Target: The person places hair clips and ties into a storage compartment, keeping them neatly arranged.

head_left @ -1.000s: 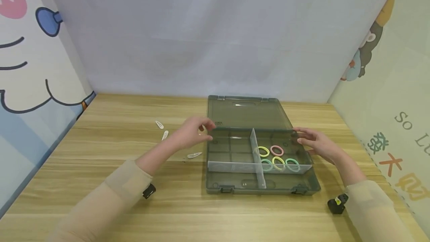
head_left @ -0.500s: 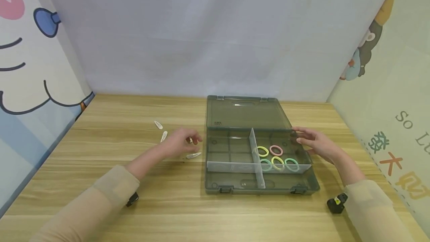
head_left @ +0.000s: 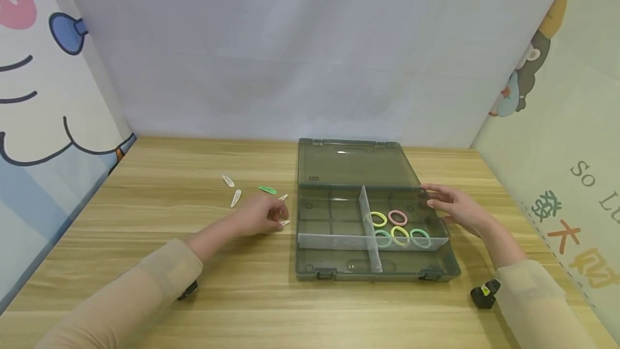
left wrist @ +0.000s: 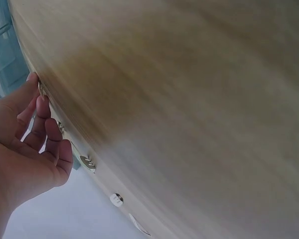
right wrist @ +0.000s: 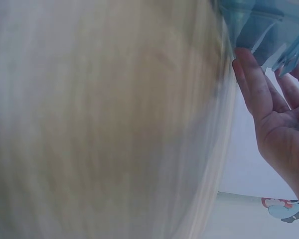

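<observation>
My left hand point(head_left: 259, 216) is low over the table, left of a box. Its thumb and index finger pinch a white snap hair clip point(left wrist: 42, 89), whose tip shows past the fingers in the head view. Just behind lie another white clip point(head_left: 283, 197) and a green hair clip point(head_left: 267, 190). The translucent grey divided box point(head_left: 334, 241) lies with its lid point(head_left: 358, 160) folded back. My right hand point(head_left: 457, 207) rests against the box's right side, fingers extended. Several hair ties, such as a pink hair tie point(head_left: 397, 217), lie in its right back compartment.
Two more white clips, an upper clip point(head_left: 228, 181) and a lower clip point(head_left: 235, 198), lie farther left. White upright dividers point(head_left: 339, 241) split the box. A pale cloth backdrop point(head_left: 290, 69) stands behind the wooden table point(head_left: 252, 306).
My left hand has moved left and down from the box's left edge to the nearest white clip and now pinches it. The green clip has come into view. The right hand stays put.
</observation>
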